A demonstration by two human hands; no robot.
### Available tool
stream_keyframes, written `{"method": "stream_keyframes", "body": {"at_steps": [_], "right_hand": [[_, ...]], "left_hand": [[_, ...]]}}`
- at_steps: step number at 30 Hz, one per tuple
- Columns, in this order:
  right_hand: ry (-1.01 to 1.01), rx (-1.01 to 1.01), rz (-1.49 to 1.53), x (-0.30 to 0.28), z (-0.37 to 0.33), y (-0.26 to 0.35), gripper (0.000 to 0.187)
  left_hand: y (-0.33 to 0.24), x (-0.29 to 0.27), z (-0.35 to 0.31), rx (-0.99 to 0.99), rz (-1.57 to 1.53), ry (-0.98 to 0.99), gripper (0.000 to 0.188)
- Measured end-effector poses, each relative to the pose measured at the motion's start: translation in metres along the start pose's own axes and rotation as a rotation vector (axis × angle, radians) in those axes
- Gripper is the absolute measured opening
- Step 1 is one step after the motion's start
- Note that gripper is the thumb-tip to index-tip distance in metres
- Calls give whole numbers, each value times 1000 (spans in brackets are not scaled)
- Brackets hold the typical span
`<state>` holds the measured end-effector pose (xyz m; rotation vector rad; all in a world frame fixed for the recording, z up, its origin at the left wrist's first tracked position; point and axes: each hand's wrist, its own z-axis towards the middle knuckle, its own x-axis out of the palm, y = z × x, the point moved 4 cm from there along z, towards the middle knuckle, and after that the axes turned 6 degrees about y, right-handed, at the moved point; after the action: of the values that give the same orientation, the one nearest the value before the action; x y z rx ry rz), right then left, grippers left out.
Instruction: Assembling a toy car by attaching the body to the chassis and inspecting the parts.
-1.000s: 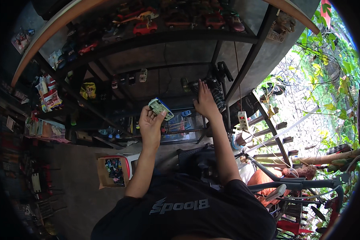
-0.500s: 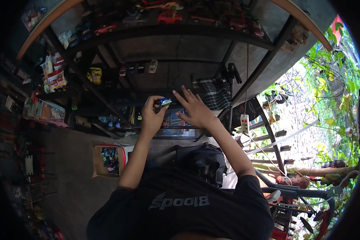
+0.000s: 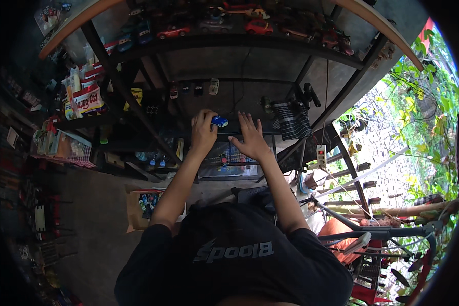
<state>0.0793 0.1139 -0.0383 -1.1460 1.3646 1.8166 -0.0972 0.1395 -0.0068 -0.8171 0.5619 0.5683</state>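
Observation:
A small blue toy car (image 3: 220, 121) is held by its near end in the fingers of my left hand (image 3: 204, 132), low over the dark shelf (image 3: 224, 104). Beside it my right hand (image 3: 251, 140) lies palm down at the shelf's front part, fingers stretched and spread, holding nothing. Farther back on the same shelf stand a red toy car (image 3: 174, 90), a dark one (image 3: 199, 88) and a pale one (image 3: 213, 86). My left fingers hide part of the blue car.
Overhead, an upper shelf carries several toy cars, one a red car (image 3: 259, 27). Snack bags (image 3: 88, 99) hang at left. A checkered cloth (image 3: 292, 122) drapes at right, near a power strip (image 3: 321, 155). A cardboard box (image 3: 134, 211) of small toys sits on the floor.
My left hand has brought the blue toy car forward and right, down near the shelf. My right hand has come lower onto the shelf. The view has shifted, with my body leaning in.

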Motion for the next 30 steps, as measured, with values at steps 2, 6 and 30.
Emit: {"method": "stream_keyframes", "body": {"at_steps": [2,6,30], "right_hand": [[-21,41,40,0,1,1,88],[-44,56,66,-1,0,2,88],[-113,95,27,5,2,4,82]], "left_hand": [[9,6,1,1,-15,2,38],[16,16,3,11,-36,22,38],[28,17,-7,66,33,41,31]]}}
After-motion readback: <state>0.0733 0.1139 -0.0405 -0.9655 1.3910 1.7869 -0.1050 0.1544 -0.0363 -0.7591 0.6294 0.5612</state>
